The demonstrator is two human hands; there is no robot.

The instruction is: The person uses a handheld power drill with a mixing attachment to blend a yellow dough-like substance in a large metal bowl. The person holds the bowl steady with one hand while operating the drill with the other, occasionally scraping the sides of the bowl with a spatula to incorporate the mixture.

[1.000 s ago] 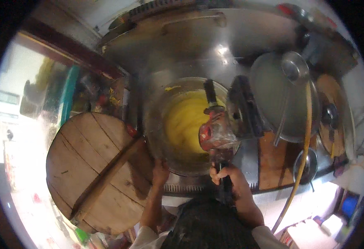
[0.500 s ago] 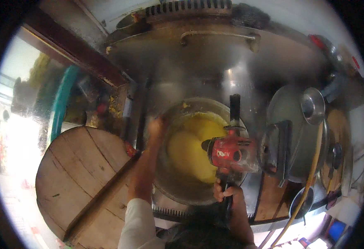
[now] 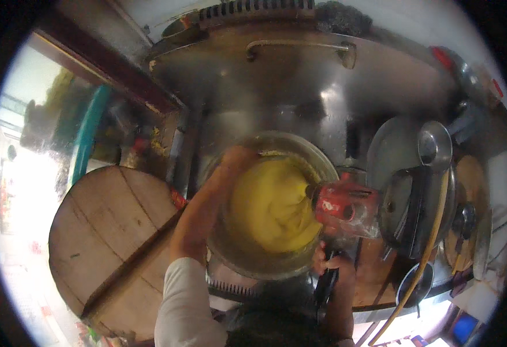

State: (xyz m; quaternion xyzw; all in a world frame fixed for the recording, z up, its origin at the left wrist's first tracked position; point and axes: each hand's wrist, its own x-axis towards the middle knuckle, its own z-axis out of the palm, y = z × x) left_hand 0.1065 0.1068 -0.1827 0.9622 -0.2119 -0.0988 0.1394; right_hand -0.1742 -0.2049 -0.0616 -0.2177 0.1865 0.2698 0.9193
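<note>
Round clear bowl of yellow batter is sitting frame centre. Left hand is gripping its upper-left rim, fingers curled. Right hand is clenching the black-handled red power mixer at the bowl's lower right.

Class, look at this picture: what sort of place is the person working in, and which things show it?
Probably a working kitchen or food stall: a large steel bowl of yellow batter being mixed with a red handheld power mixer, a round wooden lid alongside, and metal pans stacked nearby.
</note>
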